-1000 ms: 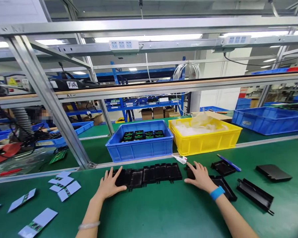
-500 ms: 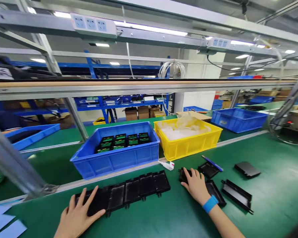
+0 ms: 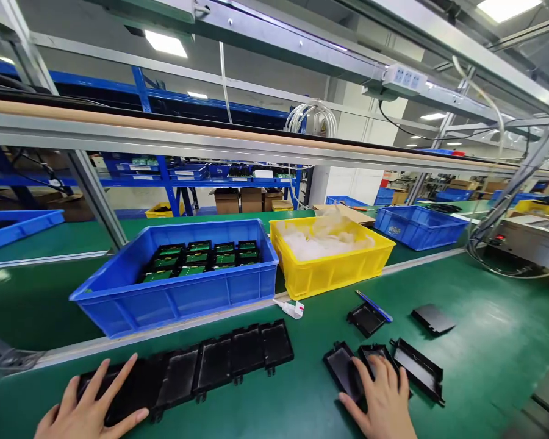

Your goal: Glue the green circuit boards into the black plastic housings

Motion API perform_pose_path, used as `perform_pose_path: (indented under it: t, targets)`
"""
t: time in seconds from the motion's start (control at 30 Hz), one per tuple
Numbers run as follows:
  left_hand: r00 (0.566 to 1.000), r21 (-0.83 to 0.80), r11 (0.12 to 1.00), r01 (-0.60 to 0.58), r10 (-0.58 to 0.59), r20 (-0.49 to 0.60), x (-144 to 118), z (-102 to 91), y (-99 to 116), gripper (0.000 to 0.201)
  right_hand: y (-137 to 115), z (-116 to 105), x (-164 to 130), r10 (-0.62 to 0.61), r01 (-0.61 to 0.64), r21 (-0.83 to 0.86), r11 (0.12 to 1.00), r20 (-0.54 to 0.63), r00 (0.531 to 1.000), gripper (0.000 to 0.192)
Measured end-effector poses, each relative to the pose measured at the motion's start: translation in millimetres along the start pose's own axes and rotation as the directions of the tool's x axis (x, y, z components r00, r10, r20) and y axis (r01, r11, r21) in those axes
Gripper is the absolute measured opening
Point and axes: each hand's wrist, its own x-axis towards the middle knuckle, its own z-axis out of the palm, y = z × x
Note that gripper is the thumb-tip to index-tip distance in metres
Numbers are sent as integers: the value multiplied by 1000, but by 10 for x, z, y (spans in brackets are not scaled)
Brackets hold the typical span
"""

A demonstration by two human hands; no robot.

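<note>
Two hands (image 3: 384,399), five loose black trays (image 3: 343,370), two bins (image 3: 178,299).

Both hands (image 3: 89,413) (image 3: 384,402) flat, fingers spread

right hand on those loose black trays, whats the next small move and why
Probably close the right hand on the black tray under its fingers and slide it left toward the open end of the joined row of trays. The hand lies flat on loose trays that sit apart from the row, while the left hand is spread flat on the row's other end.
</note>
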Motion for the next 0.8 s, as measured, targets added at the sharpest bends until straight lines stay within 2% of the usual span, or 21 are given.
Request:
perform_pose_path:
  t: [0.1, 0.2, 0.3, 0.37, 0.4, 0.43, 0.5, 0.57, 0.63, 0.7, 0.8]
  targets:
    - [992, 70, 997, -37, 28, 127, -29, -258, 140, 84, 175, 158, 28, 72, -72, -4, 997, 22, 997, 60]
    - [968, 32, 999, 9, -16, 250, -49, -500, 274, 86, 338, 310, 214, 59, -60, 24, 998, 38, 998, 64]
    - [953, -43, 999, 32, -18, 302, -43, -620, 315, 91, 289, 390, 535, 25, -20, 62, 998, -76, 997, 72]
    - [948, -71, 997, 27, -3, 319, -21, -643, 287, 101, 30, 363, 789, -145, 172, 180, 969, -151, 978, 68]
    - [946, -91, 996, 10, 21, 324, -2, -645, 265, 107, -168, 328, 915, -271, 312, 255, 915, -182, 945, 65]
    - [943, -114, 993, -17, 53, 327, 20, -644, 243, 113, -397, 284, 1035, -405, 454, 326, 829, -211, 890, 64]
    - [934, -164, 983, -78, 130, 333, 74, -636, 211, 118, -884, 204, 1243, -581, 629, 387, 674, -248, 775, 73]
    - [922, -207, 970, -124, 190, 338, 117, -632, 204, 116, -1291, 175, 1396, -655, 699, 388, 601, -262, 709, 87]
    - [916, -238, 960, -144, 221, 335, 123, -641, 223, 112, -1524, 218, 1470, -688, 731, 379, 567, -271, 673, 88]
    - [919, -258, 955, -145, 227, 323, 66, -665, 260, 109, -1580, 328, 1444, -704, 752, 369, 545, -284, 650, 80]
    - [929, -282, 951, -128, 214, 301, -135, -713, 341, 109, -1500, 564, 1245, -661, 750, 387, 536, -360, 658, 76]
